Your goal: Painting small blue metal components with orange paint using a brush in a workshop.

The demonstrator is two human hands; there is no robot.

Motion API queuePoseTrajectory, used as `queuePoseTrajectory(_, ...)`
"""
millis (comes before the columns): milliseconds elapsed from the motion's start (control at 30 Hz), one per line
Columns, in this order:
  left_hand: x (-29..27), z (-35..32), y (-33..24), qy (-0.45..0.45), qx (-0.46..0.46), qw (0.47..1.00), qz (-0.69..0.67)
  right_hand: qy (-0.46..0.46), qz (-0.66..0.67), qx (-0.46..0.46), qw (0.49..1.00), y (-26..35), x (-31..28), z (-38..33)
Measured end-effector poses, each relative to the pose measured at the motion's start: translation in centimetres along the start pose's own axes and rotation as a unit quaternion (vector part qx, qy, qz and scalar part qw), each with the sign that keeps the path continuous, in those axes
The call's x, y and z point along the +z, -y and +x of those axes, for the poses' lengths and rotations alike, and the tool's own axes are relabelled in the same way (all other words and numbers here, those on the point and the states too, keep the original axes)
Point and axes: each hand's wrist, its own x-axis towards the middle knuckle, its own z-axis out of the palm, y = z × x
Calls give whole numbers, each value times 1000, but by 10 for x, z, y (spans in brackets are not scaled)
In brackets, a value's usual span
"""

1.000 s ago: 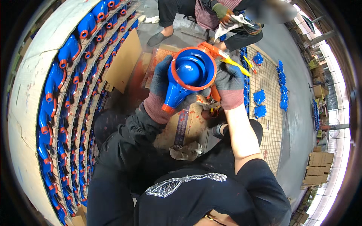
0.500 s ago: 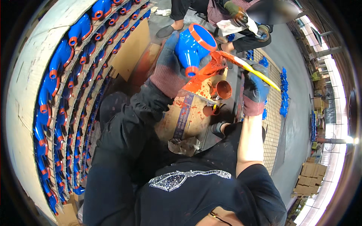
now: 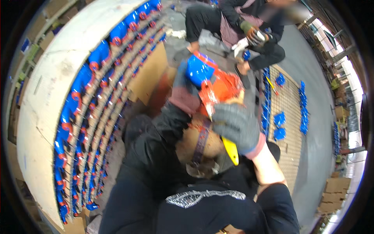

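My left hand (image 3: 183, 82), in a dark grey glove with a maroon cuff, grips a glossy blue casting (image 3: 200, 71) from its left side. The casting has a wide red-painted rim and a smaller red-ended outlet that points toward me. In a grey glove, my right hand (image 3: 238, 125) is closed around a paintbrush (image 3: 230, 151); its yellow handle sticks out below the fist. The red-coated brush head reaches up to the casting's small outlet and appears to touch it. Behind lies a red paint-covered surface (image 3: 224, 90). Motion blurs the brush and casting.
At left, a stacked rack (image 3: 107, 91) holds rows of blue castings with red ends. A paint-stained cardboard box (image 3: 187, 146) stands before my lap. On the right, a mesh panel (image 3: 286, 156) carries blue parts and another brush (image 3: 272, 85). A person (image 3: 249, 29) sits opposite, handling a part.
My right hand has swung down and left with the brush, from the wide rim to the small outlet. My left hand has turned the casting and brought it slightly lower. The view has shifted.
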Motion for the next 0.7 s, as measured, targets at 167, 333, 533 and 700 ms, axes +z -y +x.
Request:
queuePoseTrajectory(167, 3, 9, -23, -77, 16, 997, -12, 63, 30, 21, 997, -14, -5, -15)
queuePoseTrajectory(333, 15, 16, -35, -50, 64, 990, 114, 45, 91, 64, 993, -35, 6, -42)
queuePoseTrajectory(533, 38, 56, -54, -143, 37, 948, 282, 41, 129, 92, 987, -50, -13, -59)
queuePoseTrajectory(700, 54, 128, -85, -98, 46, 796, 596, -39, 133, 141, 980, -68, -35, -62)
